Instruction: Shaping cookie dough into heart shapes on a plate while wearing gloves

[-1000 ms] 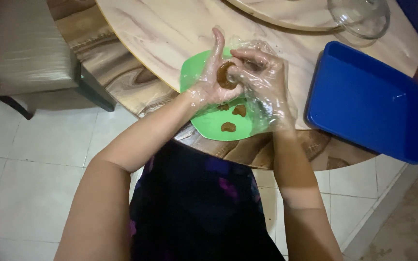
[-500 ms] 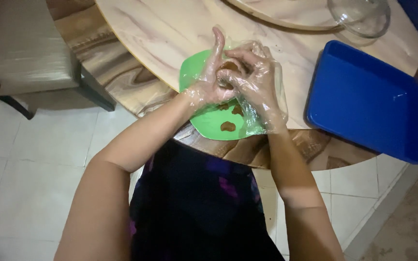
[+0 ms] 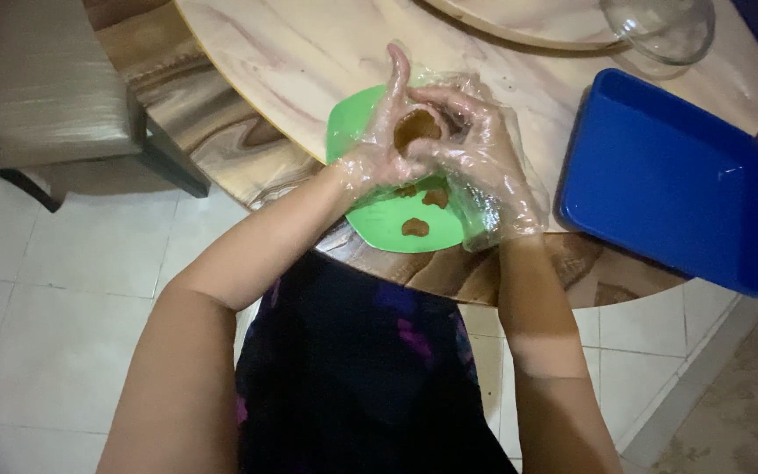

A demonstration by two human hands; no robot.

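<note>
Right hand (image 3: 475,149) uncovered brown dough (image 3: 416,128) | left hand (image 3: 388,145) fingers cupped, holding it

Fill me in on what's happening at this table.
A person in clear plastic gloves holds a brown lump between both hands over a green plate. The left hand cups it from below while the right hand curls its fingers over it. Two smaller brown pieces lie on the plate. A blue tray sits to the right on the wooden table, and a glass bowl stands farther back.
</note>
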